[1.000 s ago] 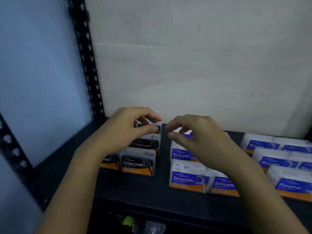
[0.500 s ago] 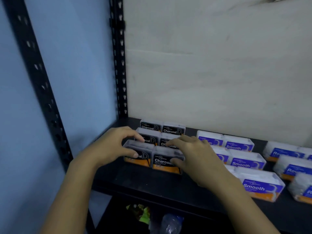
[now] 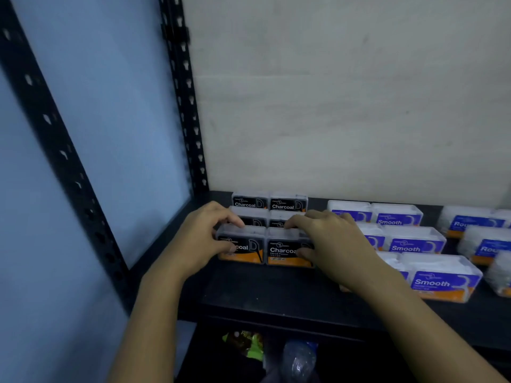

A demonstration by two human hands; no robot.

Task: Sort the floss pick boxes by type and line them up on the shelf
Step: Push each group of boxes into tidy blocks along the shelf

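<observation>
Boxes: clear, hard plastic Charcoal boxes [image 3: 250, 201] with black-and-orange labels, two across and three deep at the far left of the shelf [image 3: 276, 294].
Left hand [image 3: 204, 239]: grips the near-left Charcoal box [image 3: 244, 246], fingers over its lid.
Right hand [image 3: 331, 241]: grips the near-right Charcoal box [image 3: 283, 251], which touches its neighbour.
Room: bare matte strip along the near edge; Smooth boxes [image 3: 442, 277] to the right.
Change: both grips are as they were half a second ago.

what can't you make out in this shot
Head view only:
- middle charcoal boxes: labels mostly hidden by the left hand and right hand holding the front charcoal boxes
- round boxes: cut off by the right edge
- nearest left smooth box: label behind the right forearm
- bottle and green wrapper under the shelf: dark, blurred
</observation>
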